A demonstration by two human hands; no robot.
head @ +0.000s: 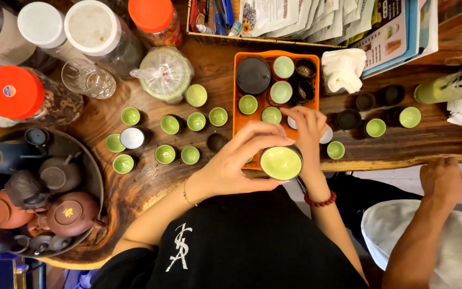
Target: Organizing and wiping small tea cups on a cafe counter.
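Fingers of the left hand (236, 160) wrap a green-lined cup (280, 162) while the right hand (307, 131) pinches something unclear at the orange tray (238, 115) front edge; better kept level.

A dark wooden counter (135, 184) with a wavy edge carries an orange tray (240, 118), loose green-lined cups (165, 154), a few dark cups (348, 119), lidded jars (13, 92), an upturned glass (88, 79), a white cloth (342, 68), a box of papers (284, 21), and what looks like a round basin of teapots (96, 171).
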